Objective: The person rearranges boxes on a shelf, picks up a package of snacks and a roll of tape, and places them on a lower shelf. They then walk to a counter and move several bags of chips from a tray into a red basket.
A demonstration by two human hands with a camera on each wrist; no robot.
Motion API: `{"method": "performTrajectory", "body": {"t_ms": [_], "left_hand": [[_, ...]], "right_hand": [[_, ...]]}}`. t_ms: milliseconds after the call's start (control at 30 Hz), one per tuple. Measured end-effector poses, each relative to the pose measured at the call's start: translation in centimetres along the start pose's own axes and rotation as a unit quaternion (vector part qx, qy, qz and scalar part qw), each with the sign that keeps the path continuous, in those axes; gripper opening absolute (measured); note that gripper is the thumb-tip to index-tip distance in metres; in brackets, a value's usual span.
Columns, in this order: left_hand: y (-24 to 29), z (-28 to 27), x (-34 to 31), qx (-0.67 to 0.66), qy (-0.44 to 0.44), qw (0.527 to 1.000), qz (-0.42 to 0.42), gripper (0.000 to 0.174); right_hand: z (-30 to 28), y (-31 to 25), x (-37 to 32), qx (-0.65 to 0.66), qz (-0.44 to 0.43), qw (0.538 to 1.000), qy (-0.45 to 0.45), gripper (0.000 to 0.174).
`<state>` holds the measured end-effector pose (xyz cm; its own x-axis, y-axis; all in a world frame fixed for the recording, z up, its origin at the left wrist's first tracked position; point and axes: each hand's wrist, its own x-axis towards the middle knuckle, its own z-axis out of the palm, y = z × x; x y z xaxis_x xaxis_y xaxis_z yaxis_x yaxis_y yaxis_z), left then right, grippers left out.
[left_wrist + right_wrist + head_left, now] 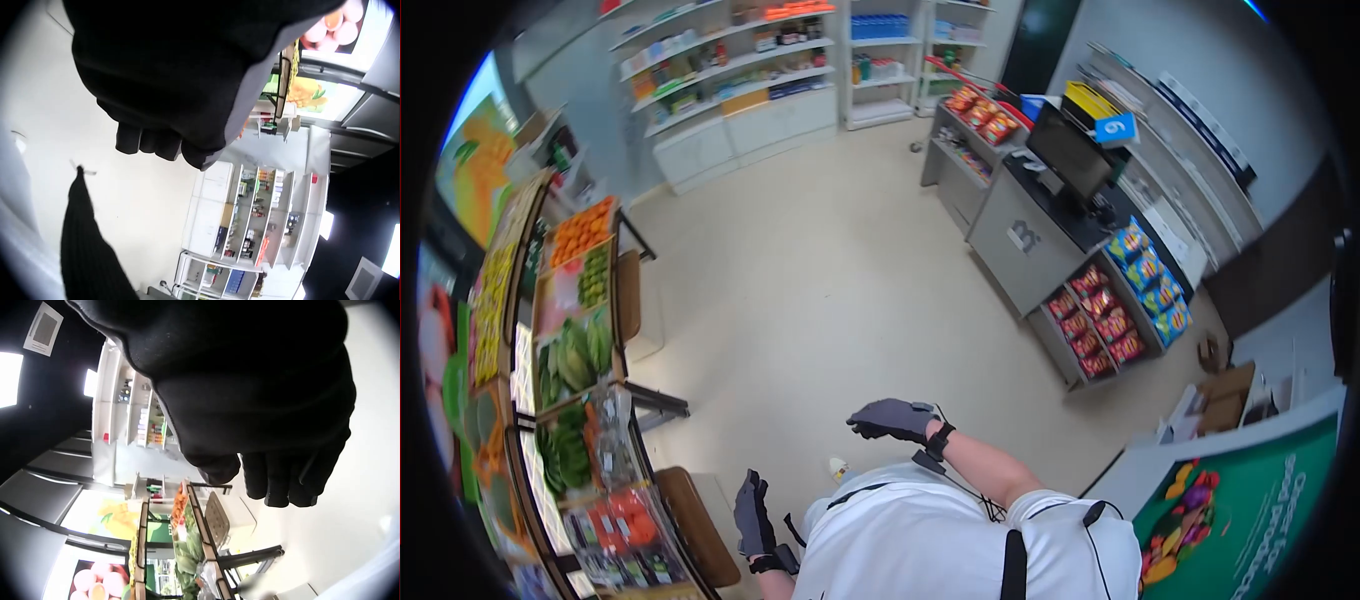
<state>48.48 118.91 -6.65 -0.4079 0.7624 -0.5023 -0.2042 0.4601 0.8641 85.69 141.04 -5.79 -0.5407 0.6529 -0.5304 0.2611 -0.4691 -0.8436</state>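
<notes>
Both hands wear dark grey and black gloves, with nothing held in either. In the head view my left hand (pixel 754 515) hangs low by the body, nearest the produce stand (pixel 635 430) on the left. My right hand (pixel 892 420) is held across the front of the white shirt, its fingers pointing left over the floor. The left wrist view has the black palm of the left glove (pixel 169 75) filling its top, fingertips over the pale floor. Likewise, the right glove (pixel 262 406) fills the top of the right wrist view, fingers loosely extended.
Produce trays at left hold oranges (pixel 583 235), limes (pixel 594 277) and leafy greens (pixel 565 450). A checkout counter (pixel 1025 235) with a monitor (pixel 1070 150) and chip bags (pixel 1150 280) stands at right. Stocked shelves (pixel 730 60) line the back wall. A green sign (pixel 1250 510) is lower right.
</notes>
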Motion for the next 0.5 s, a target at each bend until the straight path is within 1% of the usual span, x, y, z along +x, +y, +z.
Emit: {"method": "performTrajectory", "body": {"t_ms": [33, 67, 100, 167, 233, 300, 333, 433, 500], "left_hand": [[-0.1, -0.8, 2.5, -0.009, -0.016, 1.000, 0.015, 0.054], [0.0, -1.4, 5.1, -0.019, -0.030, 0.999, 0.031, 0.054], [0.6, -1.4, 7.4, -0.030, -0.044, 0.997, 0.049, 0.055], [2.1, -0.9, 11.5, -0.018, -0.084, 0.995, 0.052, 0.055], [3.4, 0.0, 15.2, -0.013, -0.127, 0.990, 0.056, 0.055], [5.3, 2.1, 18.2, 0.012, -0.159, 0.986, 0.043, 0.055], [6.6, 3.8, 19.4, 0.028, -0.176, 0.983, 0.036, 0.055], [10.0, 9.0, 22.6, 0.062, -0.206, 0.976, 0.021, 0.053], [12.1, 12.6, 25.0, 0.084, -0.210, 0.974, 0.005, 0.051]], "right_hand": [[-0.2, -0.3, 0.3, 0.001, -0.053, 0.999, 0.014, 0.035], [-0.7, -0.7, 0.4, 0.011, -0.050, 0.998, 0.031, 0.035], [-1.2, -2.1, 0.2, 0.034, -0.016, 0.998, 0.054, 0.035], [-1.9, -4.2, -0.2, 0.084, 0.047, 0.991, 0.097, 0.034], [-3.5, -2.9, -0.1, 0.127, 0.045, 0.982, 0.129, 0.034], [-5.0, -1.4, -0.1, 0.189, 0.043, 0.968, 0.160, 0.035], [-5.6, -1.2, -0.1, 0.198, 0.043, 0.964, 0.171, 0.035], [-7.9, -2.5, 0.5, 0.198, 0.091, 0.949, 0.226, 0.036], [-10.0, -3.3, 2.1, 0.232, 0.082, 0.941, 0.233, 0.036]]}}
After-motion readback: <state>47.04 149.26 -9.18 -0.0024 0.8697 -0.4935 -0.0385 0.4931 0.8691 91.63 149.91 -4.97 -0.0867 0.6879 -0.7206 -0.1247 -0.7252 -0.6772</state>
